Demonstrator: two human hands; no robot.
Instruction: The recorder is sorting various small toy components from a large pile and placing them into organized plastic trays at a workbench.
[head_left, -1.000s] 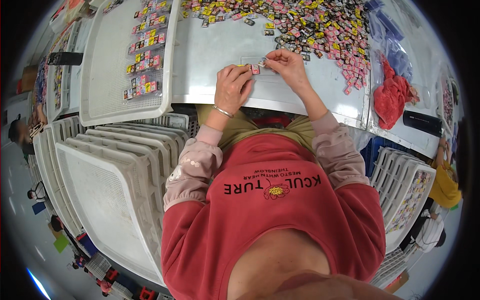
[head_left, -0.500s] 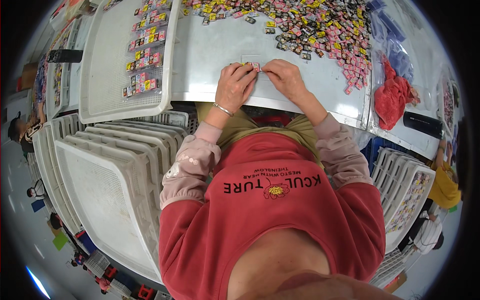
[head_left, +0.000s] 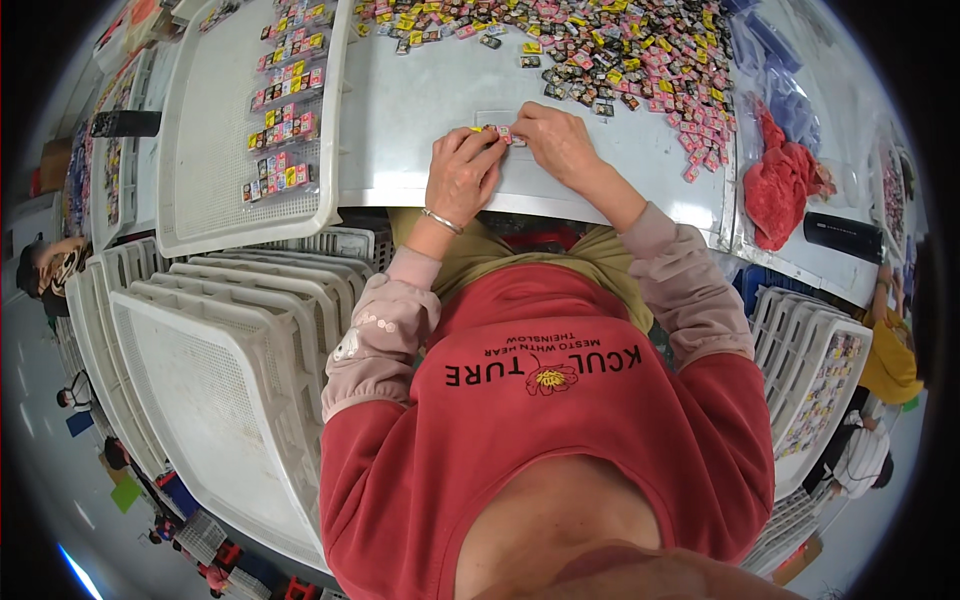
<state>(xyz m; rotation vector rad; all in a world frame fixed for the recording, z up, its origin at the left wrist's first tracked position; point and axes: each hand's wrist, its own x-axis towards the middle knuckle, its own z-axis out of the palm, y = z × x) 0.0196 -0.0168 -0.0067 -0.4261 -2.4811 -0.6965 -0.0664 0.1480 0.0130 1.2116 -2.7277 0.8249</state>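
Pink pieces [head_left: 504,133] | left hand [head_left: 462,175], right hand [head_left: 558,143]: grips unclear | table [head_left: 388,130] room toward tray rim [head_left: 334,110]

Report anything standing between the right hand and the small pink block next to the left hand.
Nothing visible: the right hand is close beside the small pink block, which lies next to the left hand. Whether its fingers touch the block is too small to tell.
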